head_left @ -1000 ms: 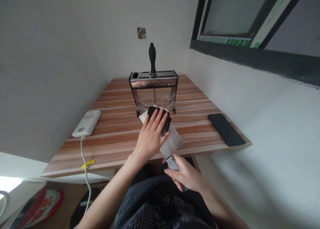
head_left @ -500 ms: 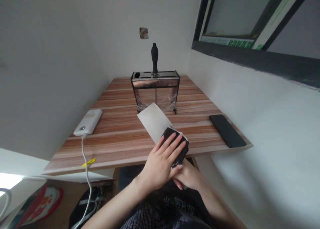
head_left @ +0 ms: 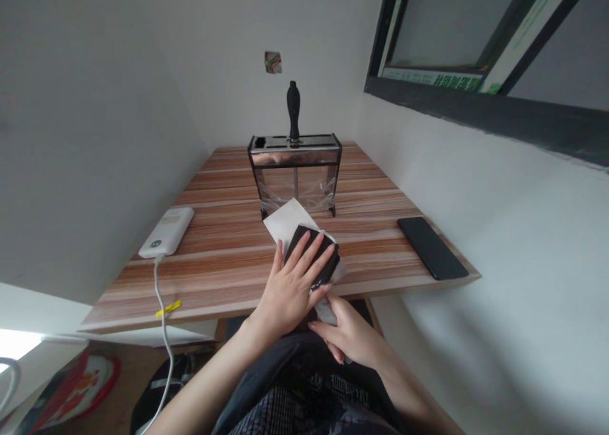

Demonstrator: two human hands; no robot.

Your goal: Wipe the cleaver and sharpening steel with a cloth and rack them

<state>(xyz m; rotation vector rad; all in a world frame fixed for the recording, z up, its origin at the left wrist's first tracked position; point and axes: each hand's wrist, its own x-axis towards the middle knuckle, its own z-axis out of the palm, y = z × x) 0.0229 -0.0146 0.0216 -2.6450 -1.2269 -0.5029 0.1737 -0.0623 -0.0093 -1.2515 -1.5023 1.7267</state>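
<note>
My right hand (head_left: 349, 327) is closed around the grey handle of a cleaver, held low at the table's front edge. Its broad, pale rectangular blade (head_left: 287, 218) points up and left over the tabletop. On the blade lies a folded black cloth (head_left: 328, 267) with a whitish edge. My left hand (head_left: 288, 289) presses that cloth against the blade, fingers stretched over it and thumb at its near side. The cloth and hand hide the middle of the blade. Just beyond the tip stands a clear-sided knife block (head_left: 295, 158) with one black-handled tool (head_left: 294, 111) upright in it.
A white power bank (head_left: 167, 232) with a white cable (head_left: 164, 333) lies on the left of the wood-grain table (head_left: 214, 283). Near the front-left edge is a yellow strip (head_left: 168, 309). A black phone (head_left: 432, 248) rests at the right edge. Walls flank the table.
My left hand and the black cloth have slid up and left along the blade, covering more of it. More of the handle shows in my right hand.
</note>
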